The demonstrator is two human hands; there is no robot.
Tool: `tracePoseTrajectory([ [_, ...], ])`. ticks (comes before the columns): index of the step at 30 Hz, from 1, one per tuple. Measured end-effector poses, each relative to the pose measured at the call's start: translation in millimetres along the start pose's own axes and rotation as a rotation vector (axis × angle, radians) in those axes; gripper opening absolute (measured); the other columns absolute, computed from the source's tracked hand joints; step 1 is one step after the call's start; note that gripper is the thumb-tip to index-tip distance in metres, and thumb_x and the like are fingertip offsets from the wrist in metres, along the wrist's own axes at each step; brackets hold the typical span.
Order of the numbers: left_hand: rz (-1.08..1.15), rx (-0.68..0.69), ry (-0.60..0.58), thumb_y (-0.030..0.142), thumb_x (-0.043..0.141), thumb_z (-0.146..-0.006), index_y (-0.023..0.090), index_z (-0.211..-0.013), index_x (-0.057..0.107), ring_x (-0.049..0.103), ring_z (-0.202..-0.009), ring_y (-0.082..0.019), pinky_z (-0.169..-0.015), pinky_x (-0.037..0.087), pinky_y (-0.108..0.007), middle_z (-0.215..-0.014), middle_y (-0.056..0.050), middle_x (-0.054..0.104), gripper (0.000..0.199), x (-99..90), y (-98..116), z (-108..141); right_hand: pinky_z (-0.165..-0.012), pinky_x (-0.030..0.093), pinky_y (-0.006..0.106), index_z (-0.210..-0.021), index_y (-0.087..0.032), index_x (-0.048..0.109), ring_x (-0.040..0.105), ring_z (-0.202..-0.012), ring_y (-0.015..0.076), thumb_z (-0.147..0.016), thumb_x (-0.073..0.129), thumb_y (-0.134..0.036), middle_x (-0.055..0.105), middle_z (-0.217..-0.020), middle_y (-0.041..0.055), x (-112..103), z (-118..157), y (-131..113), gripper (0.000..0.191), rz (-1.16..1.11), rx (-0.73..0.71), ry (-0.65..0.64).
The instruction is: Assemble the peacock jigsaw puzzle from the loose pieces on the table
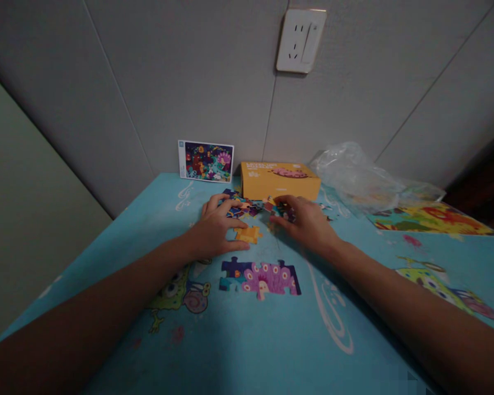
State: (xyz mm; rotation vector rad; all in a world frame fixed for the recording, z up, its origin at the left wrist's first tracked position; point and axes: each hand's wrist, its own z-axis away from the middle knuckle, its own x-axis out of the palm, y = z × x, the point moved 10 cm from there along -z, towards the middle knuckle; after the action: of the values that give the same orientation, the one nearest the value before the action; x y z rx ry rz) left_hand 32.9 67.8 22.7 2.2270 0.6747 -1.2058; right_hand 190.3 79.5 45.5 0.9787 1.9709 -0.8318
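Observation:
My left hand (218, 227) lies with its fingers spread at the left side of a loose pile of jigsaw pieces (247, 208). Between its thumb and forefinger is a yellow-orange jigsaw piece (247, 235), on the table. My right hand (307, 219) reaches over the pile's right side, thumb and forefinger apart around the loose pieces; its other fingers are mostly hidden. Nearer to me lies a joined strip of puzzle pieces (267, 278) showing a pink many-eyed creature on dark blue, with an uneven, knobbed edge.
Against the wall leans a reference picture card (208, 162). Beside it stands a yellow puzzle box (280, 184), directly behind the pile. Crumpled clear plastic (358, 175) and a colourful flat sheet (440, 218) lie at right. A blue cartoon-printed cover (247, 345) spans the table.

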Motion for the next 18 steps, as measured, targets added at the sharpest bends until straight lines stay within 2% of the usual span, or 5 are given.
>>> tracePoseTrajectory([
  [5,0.01,0.005,-0.009,0.046,0.083,-0.066,0.027,-0.093,0.078,0.035,-0.125,-0.038,-0.1,0.034,-0.063,-0.132,-0.008,0.057,0.033,-2.7,2,-1,-0.066,0.046,0.031,-0.089,-0.018,0.073,0.063,-0.069,0.0196,-0.093,0.052,-0.029,0.072,-0.077,0.0073,17,3,-24,0.024,-0.106,-0.108,-0.183],
  [9,0.038,0.082,0.013,0.041,0.082,-0.069,0.025,-0.081,0.076,0.04,-0.119,-0.033,-0.102,0.034,-0.056,-0.12,-0.005,0.066,0.021,-6.8,11,-3,-0.059,0.041,0.029,-0.084,-0.018,0.073,0.06,-0.06,0.0177,-0.093,0.048,-0.027,0.07,-0.069,0.0064,5,1,-3,0.028,-0.149,0.068,-0.043],
  [11,0.061,0.103,-0.003,0.038,0.08,-0.072,0.024,-0.078,0.074,0.043,-0.117,-0.031,-0.102,0.033,-0.053,-0.109,-0.004,0.07,0.017,-5.3,13,-3,-0.059,0.04,0.029,-0.085,-0.017,0.073,0.059,-0.059,0.018,-0.093,0.048,-0.028,0.069,-0.068,0.0063,6,2,6,0.028,-0.159,0.131,-0.031],
  [15,0.075,0.076,-0.065,0.039,0.075,-0.077,0.022,-0.086,0.07,0.046,-0.116,-0.03,-0.104,0.032,-0.052,-0.113,-0.004,0.07,0.019,0.4,12,-2,-0.06,0.039,0.029,-0.08,-0.017,0.071,0.059,-0.061,0.0186,-0.092,0.05,-0.027,0.068,-0.068,0.0068,17,1,5,0.026,-0.097,0.099,-0.099],
  [18,0.07,0.073,-0.121,0.039,0.071,-0.081,0.022,-0.097,0.068,0.042,-0.12,-0.031,-0.106,0.03,-0.053,-0.12,-0.005,0.068,0.024,4.6,13,0,-0.063,0.041,0.029,-0.078,-0.018,0.071,0.059,-0.067,0.0188,-0.091,0.053,-0.026,0.068,-0.073,0.007,13,-1,3,0.023,-0.064,0.048,-0.041],
])
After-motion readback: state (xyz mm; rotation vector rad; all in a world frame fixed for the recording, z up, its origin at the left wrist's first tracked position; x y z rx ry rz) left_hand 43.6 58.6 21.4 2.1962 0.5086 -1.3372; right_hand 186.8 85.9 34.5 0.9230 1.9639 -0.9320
